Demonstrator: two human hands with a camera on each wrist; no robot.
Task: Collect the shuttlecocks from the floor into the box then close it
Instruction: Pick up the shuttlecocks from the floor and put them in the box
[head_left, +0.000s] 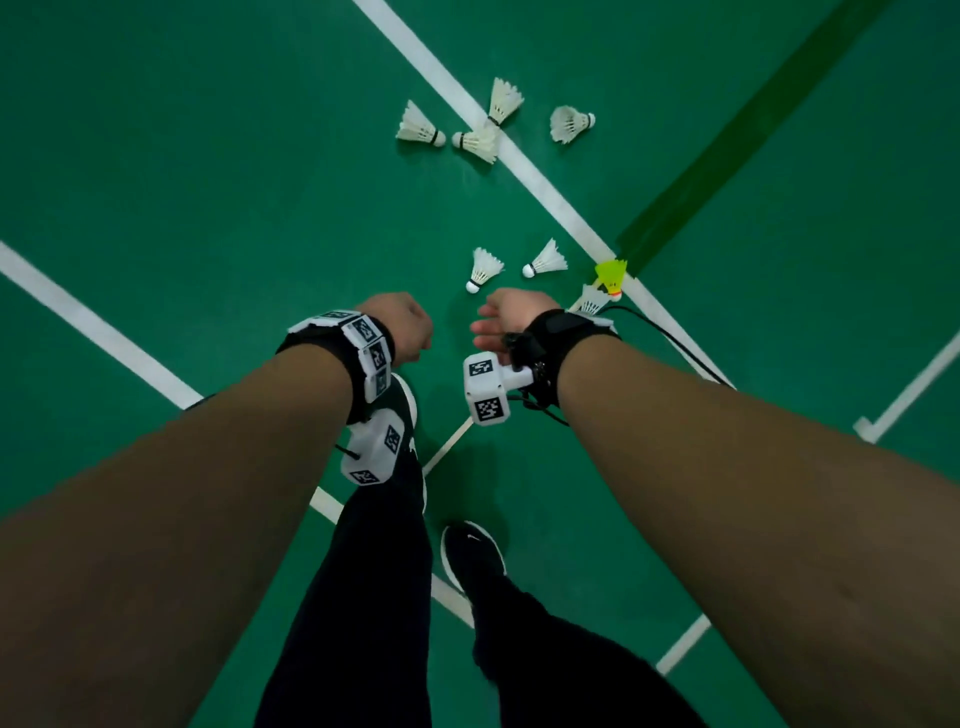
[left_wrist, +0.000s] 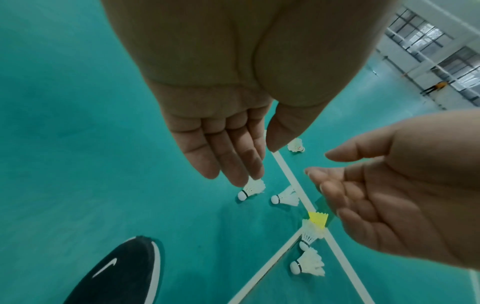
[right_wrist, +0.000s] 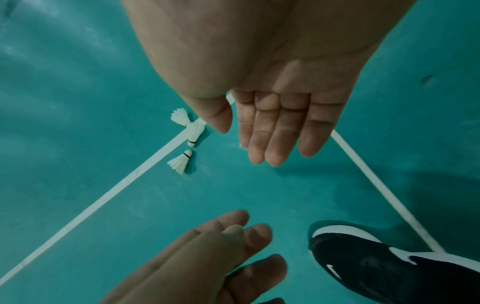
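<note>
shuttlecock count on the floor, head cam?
8. Four far. Two ahead of the hands. By the line junction: yellow, white, partly hidden; more may be.

White shuttlecocks (head_left: 487, 266) and one yellow shuttlecock (head_left: 611, 273) are seen on a green floor (head_left: 208, 156) crossed by white lines (head_left: 540, 187).

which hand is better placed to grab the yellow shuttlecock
Right, probably. The yellow shuttlecock lies just beyond the right hand, on that side of the body. The left hand would have to cross over. Both hands are empty with fingers relaxed.
</note>
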